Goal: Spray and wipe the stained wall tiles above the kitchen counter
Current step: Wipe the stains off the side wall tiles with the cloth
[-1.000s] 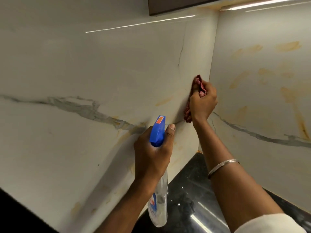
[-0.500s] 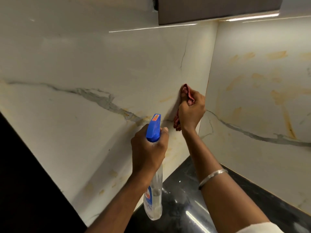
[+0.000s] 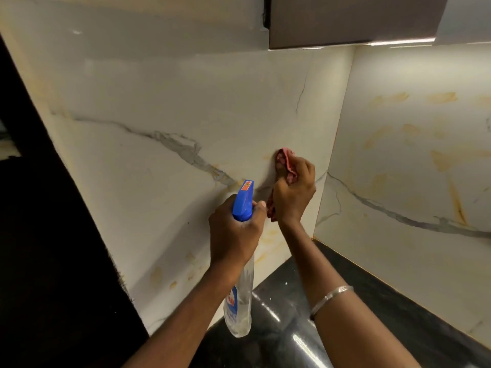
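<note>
Wall tiles (image 3: pixel 186 102) fill most of my head-camera view: glossy, pale, marble-look panels that meet in a corner above the black counter (image 3: pixel 372 301). A grey vein (image 3: pixel 186 150) runs slantwise across the left-hand panel and picks up again on the right-hand one. Yellow-orange stains (image 3: pixel 441 96) are scattered over the right-hand panel. Fainter ones sit low on the left-hand panel near the counter, and a few lie along the vein.

My left hand (image 3: pixel 233 235) is wrapped round the neck of the spray bottle (image 3: pixel 242 203), fingers curled tight and thumb lying up beside the blue trigger head. The nozzle points at the left-hand panel. The clear body with its blue label hangs below the fist, over the counter's edge. I cannot tell whether a finger is on the trigger.

My right hand (image 3: pixel 293 195) is clenched on a bunched pinkish-red cloth (image 3: pixel 284 156) and presses it flat against the left-hand panel, a little left of the corner. The cloth pokes out above the knuckles and again below the heel of the hand, touching the tile at both ends. The two hands are close, the blue head just beside the right wrist.

A silver bangle (image 3: pixel 332 296) circles the right forearm. Overhead hangs a dark cabinet (image 3: pixel 345 19), with a bright light strip (image 3: pixel 398 42) under it that glints on the counter's polish.
</note>
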